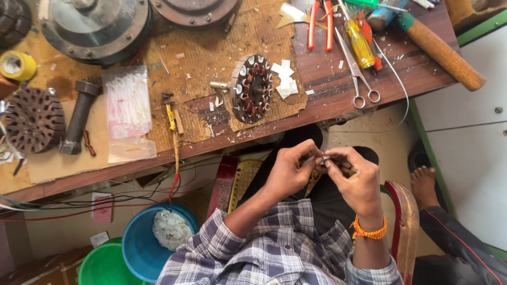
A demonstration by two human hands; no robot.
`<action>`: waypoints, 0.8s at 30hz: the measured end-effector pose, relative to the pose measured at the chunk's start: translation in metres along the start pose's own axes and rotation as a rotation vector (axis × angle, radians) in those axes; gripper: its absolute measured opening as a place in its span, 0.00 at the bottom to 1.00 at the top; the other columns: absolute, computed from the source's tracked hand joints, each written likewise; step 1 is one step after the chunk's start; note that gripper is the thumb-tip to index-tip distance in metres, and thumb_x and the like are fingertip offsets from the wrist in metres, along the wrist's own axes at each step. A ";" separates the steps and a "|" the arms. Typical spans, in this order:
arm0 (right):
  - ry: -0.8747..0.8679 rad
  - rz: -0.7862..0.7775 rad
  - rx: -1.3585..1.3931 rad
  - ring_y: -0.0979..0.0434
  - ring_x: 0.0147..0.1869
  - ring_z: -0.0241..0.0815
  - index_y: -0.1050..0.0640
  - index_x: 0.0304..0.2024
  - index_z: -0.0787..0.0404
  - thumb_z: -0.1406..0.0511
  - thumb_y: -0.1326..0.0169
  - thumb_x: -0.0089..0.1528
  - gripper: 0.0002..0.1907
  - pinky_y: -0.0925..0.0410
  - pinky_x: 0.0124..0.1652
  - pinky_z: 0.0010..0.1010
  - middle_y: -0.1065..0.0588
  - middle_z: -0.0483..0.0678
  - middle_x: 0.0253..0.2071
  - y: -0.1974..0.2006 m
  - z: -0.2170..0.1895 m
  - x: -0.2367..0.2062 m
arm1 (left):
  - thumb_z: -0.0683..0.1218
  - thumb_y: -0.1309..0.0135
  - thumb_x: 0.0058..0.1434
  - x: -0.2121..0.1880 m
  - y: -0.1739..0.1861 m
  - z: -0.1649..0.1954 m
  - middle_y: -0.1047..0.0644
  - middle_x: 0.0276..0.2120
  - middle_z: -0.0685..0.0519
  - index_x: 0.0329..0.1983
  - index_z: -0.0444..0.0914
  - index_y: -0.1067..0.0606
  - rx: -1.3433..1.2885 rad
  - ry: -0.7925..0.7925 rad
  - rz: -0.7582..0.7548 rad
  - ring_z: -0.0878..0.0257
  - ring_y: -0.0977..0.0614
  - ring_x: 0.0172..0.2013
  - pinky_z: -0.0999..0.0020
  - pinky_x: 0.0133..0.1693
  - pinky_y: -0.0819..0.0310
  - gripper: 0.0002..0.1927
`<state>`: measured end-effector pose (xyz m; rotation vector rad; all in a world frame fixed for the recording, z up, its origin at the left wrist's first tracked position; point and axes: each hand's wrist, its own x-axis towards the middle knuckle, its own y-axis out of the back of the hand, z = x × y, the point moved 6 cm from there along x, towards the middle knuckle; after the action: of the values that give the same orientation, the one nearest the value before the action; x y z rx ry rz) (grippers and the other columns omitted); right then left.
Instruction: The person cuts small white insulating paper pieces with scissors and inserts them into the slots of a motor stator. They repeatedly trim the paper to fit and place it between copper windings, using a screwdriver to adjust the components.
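While two hands pinch one small part (323, 160), one stator (252, 88), one scissors (358, 74)

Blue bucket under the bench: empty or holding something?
Holding something: the blue bucket has a heap of whitish scraps inside, leaving much of its blue bottom bare.

A clear plastic bag (127, 104) of white strips lay flat on the bench, left of centre, with a second, emptier clear bag (132, 150) just below it at the bench edge. Down on the floor sat a pink slip (102, 208) and a small white label (99, 239).
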<state>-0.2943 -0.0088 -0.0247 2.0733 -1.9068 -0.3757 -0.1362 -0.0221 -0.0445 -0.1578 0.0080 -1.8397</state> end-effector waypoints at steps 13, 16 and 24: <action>-0.433 -0.239 0.830 0.37 0.16 0.27 0.29 0.39 0.64 0.72 0.46 0.64 0.04 0.38 0.15 0.20 0.29 0.46 0.23 -0.024 0.063 -0.016 | 0.46 0.34 0.59 -0.024 0.016 0.058 0.23 0.46 0.55 0.53 0.47 0.22 0.551 -0.406 -0.124 0.60 0.17 0.40 0.68 0.38 0.21 0.18; -0.413 -0.299 0.808 0.37 0.16 0.27 0.29 0.39 0.64 0.71 0.46 0.65 0.04 0.38 0.16 0.21 0.29 0.46 0.23 -0.033 0.054 -0.018 | 0.43 0.35 0.59 -0.033 0.022 0.070 0.23 0.46 0.55 0.47 0.44 0.22 0.688 -0.555 -0.148 0.59 0.19 0.42 0.66 0.38 0.22 0.13; 0.305 -0.029 0.487 0.22 0.50 0.37 0.22 0.49 0.69 0.64 0.39 0.65 0.15 0.27 0.49 0.24 0.24 0.52 0.53 -0.040 -0.013 -0.024 | 0.40 0.37 0.61 -0.039 0.036 0.068 0.24 0.40 0.50 0.35 0.36 0.30 0.313 -0.455 0.066 0.57 0.25 0.41 0.63 0.44 0.29 0.11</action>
<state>-0.2545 0.0183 -0.0290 2.2798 -1.9122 0.4231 -0.0835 0.0110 0.0151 -0.3469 -0.5814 -1.6798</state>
